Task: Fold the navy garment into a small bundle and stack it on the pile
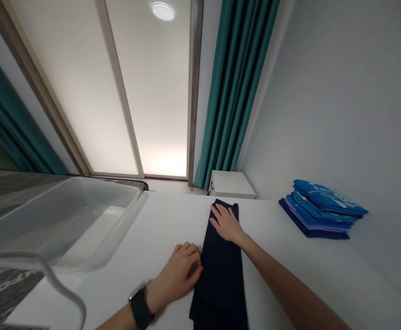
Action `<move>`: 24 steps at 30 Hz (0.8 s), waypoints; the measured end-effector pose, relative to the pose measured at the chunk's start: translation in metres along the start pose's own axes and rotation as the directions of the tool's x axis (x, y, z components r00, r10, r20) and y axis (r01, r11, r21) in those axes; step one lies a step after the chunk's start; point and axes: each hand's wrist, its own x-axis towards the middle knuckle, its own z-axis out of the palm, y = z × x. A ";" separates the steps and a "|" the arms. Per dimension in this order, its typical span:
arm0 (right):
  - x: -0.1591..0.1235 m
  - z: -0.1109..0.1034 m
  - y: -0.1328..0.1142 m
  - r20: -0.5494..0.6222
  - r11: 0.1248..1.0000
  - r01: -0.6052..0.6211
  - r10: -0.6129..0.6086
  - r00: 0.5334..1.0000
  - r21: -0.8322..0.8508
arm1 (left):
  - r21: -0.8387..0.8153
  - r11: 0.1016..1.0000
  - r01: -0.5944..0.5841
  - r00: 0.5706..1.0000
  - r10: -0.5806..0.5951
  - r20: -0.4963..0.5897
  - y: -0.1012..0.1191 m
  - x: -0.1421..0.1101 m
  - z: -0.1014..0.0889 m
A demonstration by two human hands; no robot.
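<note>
A long, folded piece of dark navy fabric (222, 275), perhaps a garment, lies lengthwise on the white table (159, 220). My right hand (226, 222) rests flat on its far end with the fingers spread. At the fabric's left edge is my left hand (183, 270), its fingers curled and the thumb and forefinger pinched at the edge. How much cloth lies between those fingertips is hidden. The near end of the fabric runs out of the bottom of the view.
A stack of folded blue, purple and navy clothes (324, 211) sits at the right by the wall. To the left stands a translucent plastic bin (97, 250), with a grey curved tube (54, 277) before it. Beyond the table are a white cabinet (233, 184) and a green curtain (238, 87).
</note>
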 end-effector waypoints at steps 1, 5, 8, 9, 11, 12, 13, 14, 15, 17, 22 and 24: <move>0.002 0.001 0.001 -0.007 0.999 0.036 -0.036 0.999 0.002 | -0.006 1.000 -0.017 1.000 0.017 0.009 0.001 0.000 0.000; 0.012 -0.002 0.005 -0.013 0.989 0.142 -0.142 0.990 0.029 | -0.030 0.998 -0.059 0.998 0.060 0.031 0.001 0.001 -0.003; 0.016 -0.007 0.004 -0.027 0.988 0.147 -0.146 0.989 0.047 | -0.065 0.997 -0.032 0.999 0.033 0.009 -0.001 0.000 -0.006; 0.015 -0.009 0.003 -0.043 0.993 0.112 -0.110 0.993 0.043 | -0.080 0.996 -0.031 1.000 0.031 0.002 -0.001 0.000 -0.008; 0.013 -0.012 -0.001 -0.068 1.000 0.010 -0.008 0.998 0.029 | -0.087 0.994 -0.064 0.998 0.065 0.010 -0.002 -0.001 -0.010; 0.010 -0.013 -0.003 -0.067 0.999 -0.039 0.041 0.997 0.025 | -0.077 0.993 -0.094 0.995 0.096 0.026 -0.002 -0.002 -0.010; 0.008 -0.013 -0.006 -0.055 0.997 -0.075 0.076 0.996 0.026 | -0.059 0.991 -0.124 0.991 0.127 0.046 -0.002 -0.002 -0.011; 0.005 -0.012 -0.008 -0.036 0.995 -0.095 0.096 0.995 0.029 | -0.037 0.988 -0.147 0.987 0.149 0.065 -0.001 -0.002 -0.011; 0.003 -0.011 -0.011 -0.017 0.994 -0.105 0.106 0.994 0.032 | -0.018 0.987 -0.161 0.983 0.162 0.082 -0.001 -0.002 -0.012; 0.001 -0.007 -0.016 0.006 0.992 -0.119 0.119 0.993 0.032 | -0.005 0.985 -0.172 0.980 0.172 0.102 0.000 -0.002 -0.013; 0.012 -0.002 -0.022 0.022 0.992 -0.125 0.125 0.992 0.017 | -0.050 0.983 -0.176 0.976 0.180 0.118 0.000 -0.001 -0.022; 0.016 -0.004 -0.021 0.030 0.994 -0.105 0.105 0.994 0.018 | -0.079 0.979 -0.185 0.974 0.194 0.119 -0.001 -0.001 -0.025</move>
